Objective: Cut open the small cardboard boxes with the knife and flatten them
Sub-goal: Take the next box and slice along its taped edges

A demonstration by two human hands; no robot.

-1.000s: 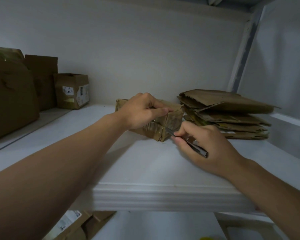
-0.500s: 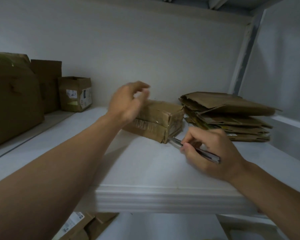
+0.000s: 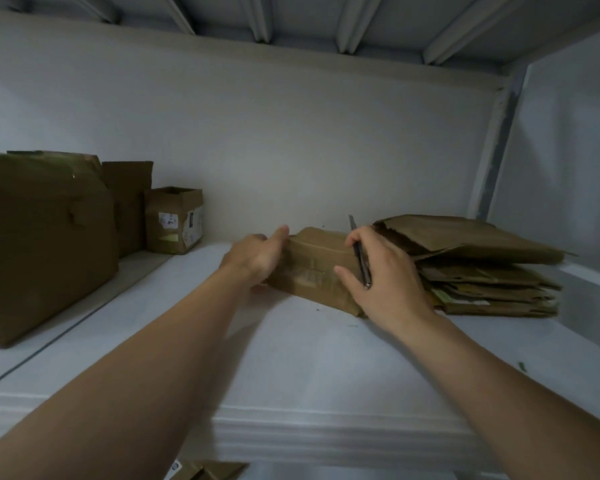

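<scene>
Shelf (image 3: 309, 368), white and deep: carries all that follows.

Small cardboard box (image 3: 314, 268): closed and taped, lying flat at mid-shelf near the back wall. It sits just left of the stack of flattened cardboard (image 3: 482, 271). Your right hand covers the gap, so contact cannot be told.

Left hand (image 3: 257, 259): grasps the box's left end, thumb along the top edge. The other fingers are hidden behind it, and the hand is blurred.

Right hand (image 3: 383, 282): clamped round the knife (image 3: 360, 258), which runs between the fingers with its tip pointing up, off the cardboard. The thumb is set against the box's near face, the palm at its right end.

Other stock: large box (image 3: 42, 244) at far left, taller box (image 3: 129, 202) behind it, small open box (image 3: 174, 220) by the wall. All are well apart from your hands.

Step in hand, as judged: you are turning or resetting the box between both hands, not cutting. The box is not yet flattened, and which seams are already slit cannot be told.

Next move calls for: a taped seam turned up, the left hand holding clear of the blade's line, and the tip lowered onto the tape and drawn away from your fingers.
</scene>
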